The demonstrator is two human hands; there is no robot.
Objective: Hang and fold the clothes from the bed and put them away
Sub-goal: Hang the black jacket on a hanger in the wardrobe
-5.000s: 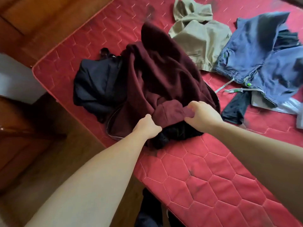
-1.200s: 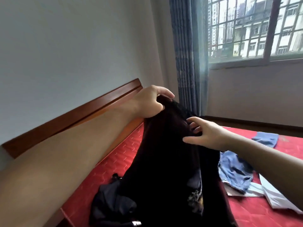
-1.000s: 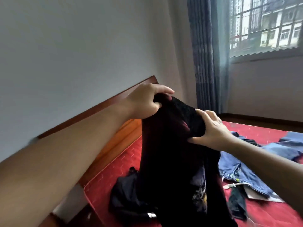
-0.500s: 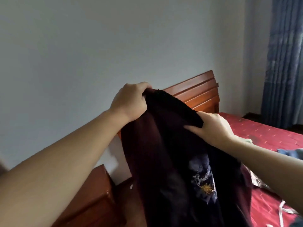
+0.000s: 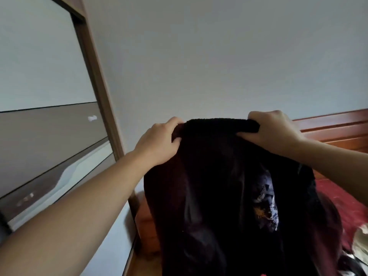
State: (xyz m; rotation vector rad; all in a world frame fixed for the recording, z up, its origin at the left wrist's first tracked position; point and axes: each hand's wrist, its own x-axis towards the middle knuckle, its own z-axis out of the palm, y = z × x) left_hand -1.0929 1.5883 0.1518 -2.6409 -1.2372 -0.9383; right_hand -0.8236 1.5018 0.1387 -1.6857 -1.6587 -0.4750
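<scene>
One dark garment [image 5: 219, 196] hangs in front of the person, held up by two hands at its top edge, well clear of the bed [image 5: 342, 198]. The left hand [image 5: 157, 144] grips the left end of a thick, dark, fuzzy band (a collar or hem, it is hard to say which), its fingers [image 5: 175, 121] curled over the top and the thumb tucked beneath. The right hand [image 5: 272, 128] grips the right end the same way, fingers wrapped tight over the band and thumb pressing from below, so both hands are fully closed on the cloth with no gap. The band stretches roughly level between them. Below it the fabric falls in loose folds, mostly near black with a maroon tone at the edges, and one printed patch [image 5: 265, 206] in pale and orange colours shows on the right side. Behind the garment are one wooden headboard [image 5: 338, 126] at the right, one red bed surface below it, and one wooden nightstand [image 5: 147, 222] at the lower middle. One tall brown-framed panel [image 5: 95, 76] stands at the left against the pale wall [image 5: 219, 56].
</scene>
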